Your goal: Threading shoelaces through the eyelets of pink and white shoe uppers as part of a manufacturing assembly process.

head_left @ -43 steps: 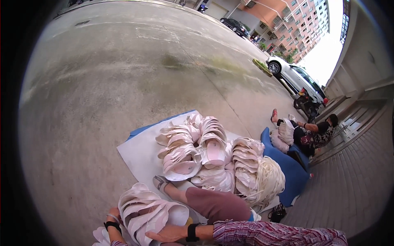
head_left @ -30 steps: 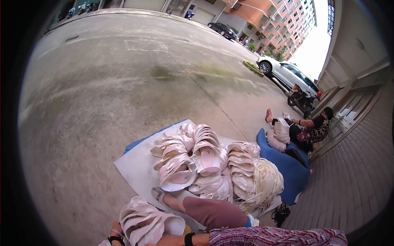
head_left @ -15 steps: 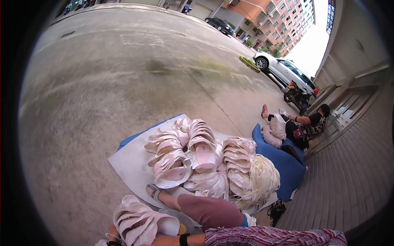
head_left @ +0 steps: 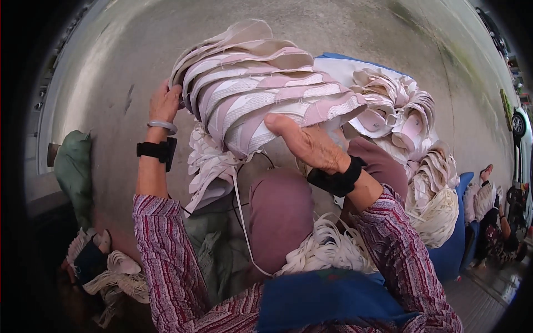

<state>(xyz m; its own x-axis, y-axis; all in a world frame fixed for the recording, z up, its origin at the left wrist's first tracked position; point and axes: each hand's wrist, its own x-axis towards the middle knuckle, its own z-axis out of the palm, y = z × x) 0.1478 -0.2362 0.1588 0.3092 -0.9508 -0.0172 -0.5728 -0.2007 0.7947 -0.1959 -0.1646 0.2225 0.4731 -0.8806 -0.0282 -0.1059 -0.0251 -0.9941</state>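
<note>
Both my hands hold up a long nested stack of pink-and-white shoe uppers, fanned out above my knees. My left hand is closed on the stack's left end, with the fingertips hidden behind it. On the lower right side my right hand grips it with the thumb lying on the outside; its other fingers are hidden underneath. More pink-and-white uppers hang or lie just below the stack, near my left wrist. A thin white cord runs down beside my knee.
A bundle of cream strips lies by my lap, above a blue cloth. Piled uppers and more cream strips sit on a sheet to the right. A green sack stands left. Another person sits far right.
My view has swung left and down. The stack of uppers, low at the lower edge before, is now raised in front of me between both hands.
</note>
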